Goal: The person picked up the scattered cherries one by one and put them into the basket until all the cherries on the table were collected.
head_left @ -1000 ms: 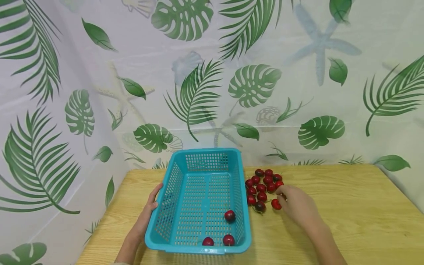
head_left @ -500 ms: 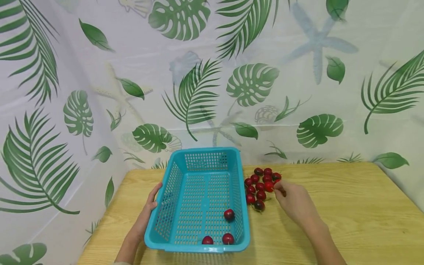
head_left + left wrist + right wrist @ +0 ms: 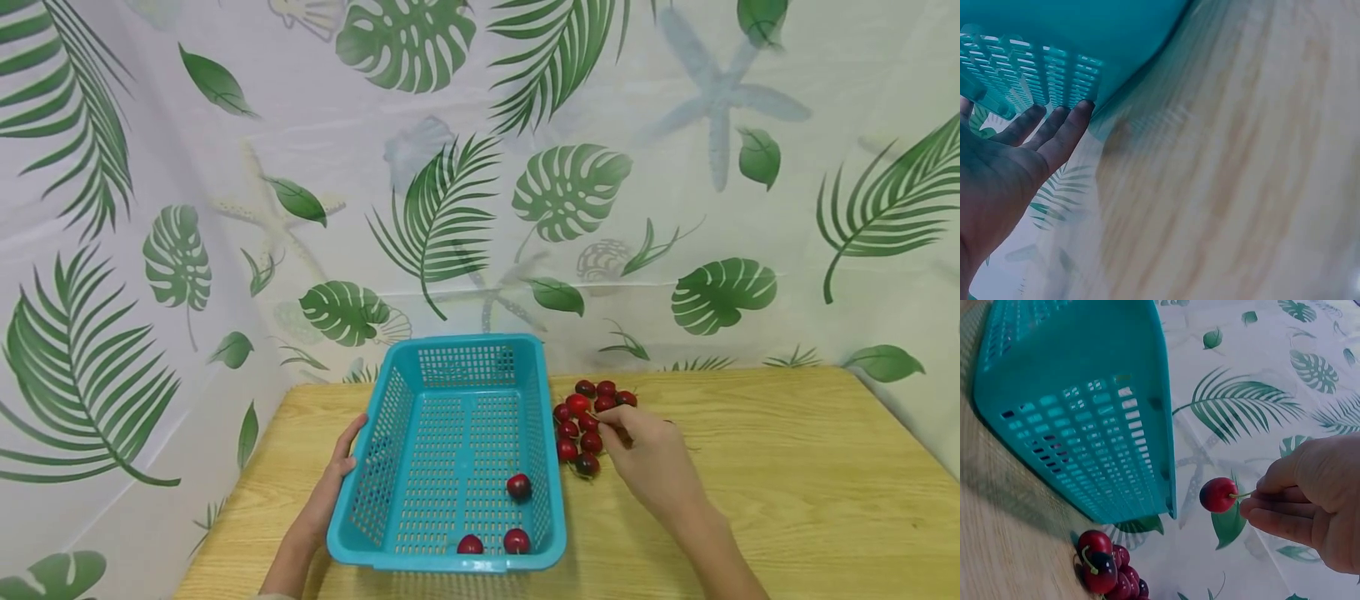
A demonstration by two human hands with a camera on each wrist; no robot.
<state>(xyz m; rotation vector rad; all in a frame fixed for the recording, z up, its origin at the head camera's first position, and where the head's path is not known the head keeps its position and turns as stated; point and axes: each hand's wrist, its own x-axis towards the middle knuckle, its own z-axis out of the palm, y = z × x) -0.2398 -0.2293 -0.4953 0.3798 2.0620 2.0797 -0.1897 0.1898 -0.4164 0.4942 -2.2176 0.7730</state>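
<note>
A blue perforated plastic basket (image 3: 465, 433) stands on the wooden table (image 3: 795, 467), with three dark red cherries (image 3: 516, 541) inside near its front right. My left hand (image 3: 333, 487) is at the basket's left side. In the left wrist view, fairly straight fingers (image 3: 1063, 139) touch the perforated wall. My right hand (image 3: 652, 458) pinches the stem of a red cherry (image 3: 1219, 495) between thumb and fingertips. That cherry hangs off the table, just right of the basket, and in the head view it overlaps the pile of loose cherries (image 3: 587, 465).
The cherry pile lies close against the basket's right wall. Behind the table hangs a white cloth (image 3: 480, 250) printed with green leaves and starfish. Bare wood stretches to the right of my right hand.
My right hand has pinched a cherry by its stem at the pile's right edge, lifted it and carried it left towards the basket. The left hand and basket have stayed put.
</note>
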